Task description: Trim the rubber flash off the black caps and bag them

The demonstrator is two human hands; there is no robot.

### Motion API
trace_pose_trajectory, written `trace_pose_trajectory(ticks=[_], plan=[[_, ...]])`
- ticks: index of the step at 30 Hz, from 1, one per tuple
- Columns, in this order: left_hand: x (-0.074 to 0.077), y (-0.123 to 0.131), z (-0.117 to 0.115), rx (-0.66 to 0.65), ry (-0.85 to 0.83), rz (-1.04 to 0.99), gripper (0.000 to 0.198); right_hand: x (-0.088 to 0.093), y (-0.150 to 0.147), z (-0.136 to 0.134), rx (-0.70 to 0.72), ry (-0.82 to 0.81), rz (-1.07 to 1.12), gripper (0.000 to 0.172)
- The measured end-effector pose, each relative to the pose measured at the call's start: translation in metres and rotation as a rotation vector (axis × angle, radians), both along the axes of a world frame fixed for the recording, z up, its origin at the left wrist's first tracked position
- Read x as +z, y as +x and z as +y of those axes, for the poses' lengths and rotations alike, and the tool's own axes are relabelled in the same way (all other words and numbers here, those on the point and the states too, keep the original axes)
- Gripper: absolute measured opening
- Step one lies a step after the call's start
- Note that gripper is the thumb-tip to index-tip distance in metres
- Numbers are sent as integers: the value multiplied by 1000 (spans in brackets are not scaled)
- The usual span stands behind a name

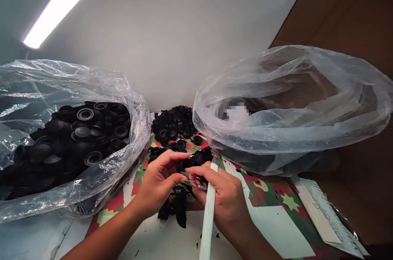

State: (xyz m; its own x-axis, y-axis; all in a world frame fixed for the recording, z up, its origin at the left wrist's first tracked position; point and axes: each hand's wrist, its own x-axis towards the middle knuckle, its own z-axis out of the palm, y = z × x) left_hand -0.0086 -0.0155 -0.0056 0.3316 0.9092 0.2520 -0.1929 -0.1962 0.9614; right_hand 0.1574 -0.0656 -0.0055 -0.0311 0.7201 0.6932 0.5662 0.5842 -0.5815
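Observation:
Close together over the middle of the table, both of my hands are at work. My left hand (158,182) is closed around a small round black rubber part (183,164), partly hidden by the fingers. A shiny metal blade (195,184) projects from my right hand (224,194), its tip near the left thumb; the grip is hidden. A long pale stick (208,215) runs across the front of the right hand toward the bottom edge; I cannot tell whether the hand holds it. Black scraps (175,206) lie below the hands.
On the left, a clear plastic bag (139,125) holds many ribbed black rubber parts (82,133). Another clear bag (276,137) stands open at right. Between them lies a black heap (175,120). A spiral notebook (325,215) rests at right on the patterned cover (276,194).

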Motion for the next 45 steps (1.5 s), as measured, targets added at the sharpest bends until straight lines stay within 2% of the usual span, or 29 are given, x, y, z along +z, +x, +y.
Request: trace_pose_trajectory(ticks=[5, 8, 10, 14, 18, 20, 25, 29, 31, 34, 36, 38, 40, 43, 45], plan=[[3, -2, 2, -6, -21, 120, 36, 1, 4, 4, 59, 40, -157, 19], [4, -3, 4, -40, -67, 165, 35, 3, 7, 6, 99, 3, -206, 19], [4, -2, 5, -60, -93, 146, 34, 3, 8, 7, 77, -51, -138, 19], [4, -1, 5, -119, -185, 33, 35, 4, 9, 9, -51, -203, 127, 12], [3, -2, 6, -115, -234, -15, 35, 5, 8, 8, 49, -344, 232, 14], [1, -3, 6, -114, -237, -17, 36, 5, 7, 7, 96, -331, 204, 13], [3, -3, 6, -116, -227, 12, 34, 0, 8, 7, 113, -189, 42, 15], [1, -2, 3, -91, -195, 87, 36, -12, 14, 6, 122, -88, -94, 17], [-4, -1, 0, -68, -172, 127, 36, -18, 15, 4, 84, -42, -95, 18], [-10, 3, -5, -68, -150, 169, 35, -29, 16, 0, 135, -104, -137, 16], [-8, 4, -8, -75, -115, 224, 34, -37, 19, -3, 66, -144, -104, 12], [5, -2, -11, -60, -18, 346, 32, -48, 27, -6, -67, -175, -46, 12], [29, -18, -10, -2, 150, 546, 31, -61, 45, -7, -195, -223, -34, 16], [82, -59, 3, 194, 417, 930, 33, -79, 84, -7, -333, -383, -119, 18], [116, -93, 22, 436, 448, 1286, 35, -87, 111, -8, -374, -459, -173, 20]])
